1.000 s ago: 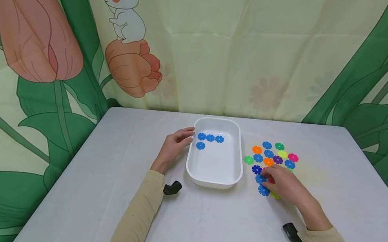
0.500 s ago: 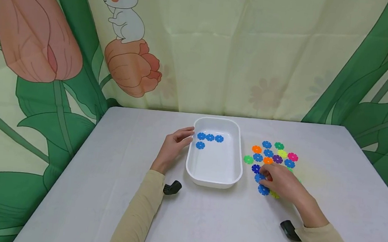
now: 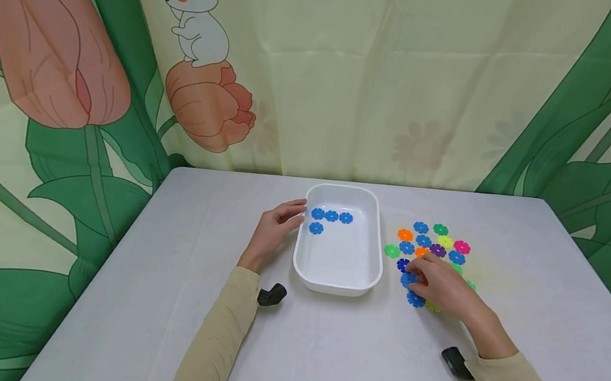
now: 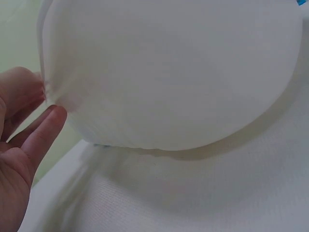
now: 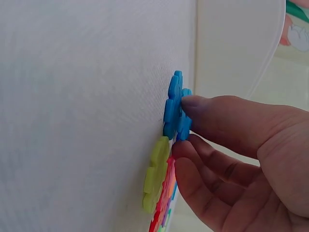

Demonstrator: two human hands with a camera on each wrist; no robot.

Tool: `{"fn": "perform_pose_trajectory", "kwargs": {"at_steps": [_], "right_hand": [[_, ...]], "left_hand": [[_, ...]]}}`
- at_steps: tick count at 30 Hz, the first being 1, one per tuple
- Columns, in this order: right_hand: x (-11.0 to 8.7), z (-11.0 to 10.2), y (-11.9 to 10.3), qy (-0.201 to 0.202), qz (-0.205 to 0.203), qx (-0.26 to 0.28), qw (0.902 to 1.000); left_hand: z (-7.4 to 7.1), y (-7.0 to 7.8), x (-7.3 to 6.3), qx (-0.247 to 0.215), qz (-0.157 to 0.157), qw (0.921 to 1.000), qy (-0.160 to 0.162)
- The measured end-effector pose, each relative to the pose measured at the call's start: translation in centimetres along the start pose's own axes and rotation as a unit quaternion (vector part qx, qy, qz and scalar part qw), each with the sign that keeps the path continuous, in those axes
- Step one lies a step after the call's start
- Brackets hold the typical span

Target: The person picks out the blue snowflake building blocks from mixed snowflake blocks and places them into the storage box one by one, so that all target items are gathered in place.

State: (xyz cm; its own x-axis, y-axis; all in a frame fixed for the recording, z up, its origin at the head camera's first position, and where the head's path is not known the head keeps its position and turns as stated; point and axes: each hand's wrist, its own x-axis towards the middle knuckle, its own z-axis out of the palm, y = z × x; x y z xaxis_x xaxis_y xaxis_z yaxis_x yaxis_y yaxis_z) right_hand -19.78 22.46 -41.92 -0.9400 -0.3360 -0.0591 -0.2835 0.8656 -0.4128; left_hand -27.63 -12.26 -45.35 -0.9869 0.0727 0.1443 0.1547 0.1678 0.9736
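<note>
My left hand point(image 3: 272, 233) rests its fingertips against the left wall of a white plastic tray point(image 3: 337, 265); the left wrist view shows these fingers point(image 4: 48, 128) fairly straight. Inside the tray, several blue flower-shaped discs lie toward the upper left: a row with one blue disc point(image 3: 316, 229) below it. My right hand point(image 3: 451, 290) is over a loose group of coloured discs right of the tray. Its thumb and fingers pinch a blue flower disc point(image 5: 184, 128) at its edges, still low by the cloth. Another blue disc point(image 5: 172, 106) and a yellow disc point(image 5: 157, 174) are close beside it.
Orange point(image 3: 404, 234), green point(image 3: 391, 251), purple point(image 3: 437, 250) and pink point(image 3: 462, 247) discs lie flat on the white-covered table point(image 3: 344, 356). My right hand hides some of them. A printed curtain point(image 3: 350, 83) hangs behind the table's far edge.
My right hand has shifted slightly left and away from me over the discs, its fingers at the blue disc. The left hand and tray have stayed in place.
</note>
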Motion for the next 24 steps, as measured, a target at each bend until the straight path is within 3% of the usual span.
{"fn": "perform_pose_trajectory", "kwargs": {"at_steps": [14, 24], "right_hand": [[0.23, 0.06, -0.50, -0.026, 0.015, -0.006, 0.9995], [0.19, -0.01, -0.57, -0.025, -0.005, -0.022, 0.9994]], "left_hand": [[-0.01, -0.05, 0.04, -0.007, -0.002, 1.0000, -0.001], [0.02, 0.00, 0.02, 0.001, -0.002, 1.0000, 0.001]]}}
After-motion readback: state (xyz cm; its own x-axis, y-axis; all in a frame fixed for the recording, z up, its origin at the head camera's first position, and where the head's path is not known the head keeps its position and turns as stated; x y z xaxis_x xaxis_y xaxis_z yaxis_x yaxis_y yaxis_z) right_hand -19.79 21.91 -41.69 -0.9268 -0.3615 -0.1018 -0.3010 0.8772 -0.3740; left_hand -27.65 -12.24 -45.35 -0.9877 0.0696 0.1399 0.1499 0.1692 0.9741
